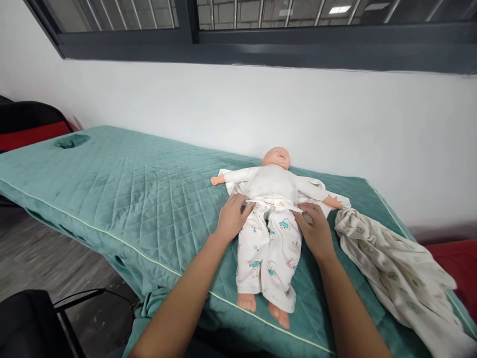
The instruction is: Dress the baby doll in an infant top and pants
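No readable text, labels, brands, numbers or signs visible.

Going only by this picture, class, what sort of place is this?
Probably a massage or care-training room: there is a green quilted bed with a hole near one end, and a baby doll lying on it.

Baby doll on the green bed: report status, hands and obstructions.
Left hand and right hand pinching printed trousers at waistband, one each side. Doll lying face up, trousers covering both legs. Crumpled cloth alongside, clear of both hands; no obstruction seen.
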`<state>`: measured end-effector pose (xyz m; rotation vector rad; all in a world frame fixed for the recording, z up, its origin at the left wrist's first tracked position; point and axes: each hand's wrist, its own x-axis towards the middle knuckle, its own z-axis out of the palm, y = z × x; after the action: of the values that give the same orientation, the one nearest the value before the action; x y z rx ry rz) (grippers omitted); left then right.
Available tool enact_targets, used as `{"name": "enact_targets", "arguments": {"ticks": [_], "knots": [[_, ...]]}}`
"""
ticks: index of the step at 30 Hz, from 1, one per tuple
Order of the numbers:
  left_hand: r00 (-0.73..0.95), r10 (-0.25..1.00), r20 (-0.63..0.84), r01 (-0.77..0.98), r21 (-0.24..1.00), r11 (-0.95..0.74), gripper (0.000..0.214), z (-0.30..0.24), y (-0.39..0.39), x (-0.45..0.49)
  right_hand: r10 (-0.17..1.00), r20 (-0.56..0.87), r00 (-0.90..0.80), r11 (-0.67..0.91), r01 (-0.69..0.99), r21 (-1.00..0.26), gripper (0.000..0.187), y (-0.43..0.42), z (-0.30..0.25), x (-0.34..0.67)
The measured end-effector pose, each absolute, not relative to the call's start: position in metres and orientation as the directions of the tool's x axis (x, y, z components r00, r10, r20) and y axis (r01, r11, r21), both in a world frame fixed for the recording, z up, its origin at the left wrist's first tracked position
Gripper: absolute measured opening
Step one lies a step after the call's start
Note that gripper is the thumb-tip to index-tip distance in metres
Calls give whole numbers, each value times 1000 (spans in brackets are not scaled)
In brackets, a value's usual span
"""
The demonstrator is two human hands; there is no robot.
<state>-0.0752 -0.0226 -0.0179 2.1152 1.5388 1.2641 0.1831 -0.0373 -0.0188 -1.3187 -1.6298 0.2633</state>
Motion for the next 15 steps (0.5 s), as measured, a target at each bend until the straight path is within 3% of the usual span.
{"name": "enact_targets", "arguments": {"ticks": [3, 6, 15], "knots": [[37, 895, 444, 537, 747, -393, 17, -16, -18, -72, 897, 430, 106, 334, 475, -814, 28, -37, -18, 180], [28, 909, 416, 457, 803, -382, 18, -12, -12, -67, 925, 363, 113, 286, 424, -859, 37, -39, -16, 177], [44, 872, 487, 447, 771, -453, 15, -6, 26, -53, 950, 308, 61, 265, 372, -890, 70, -32, -17, 173]]}}
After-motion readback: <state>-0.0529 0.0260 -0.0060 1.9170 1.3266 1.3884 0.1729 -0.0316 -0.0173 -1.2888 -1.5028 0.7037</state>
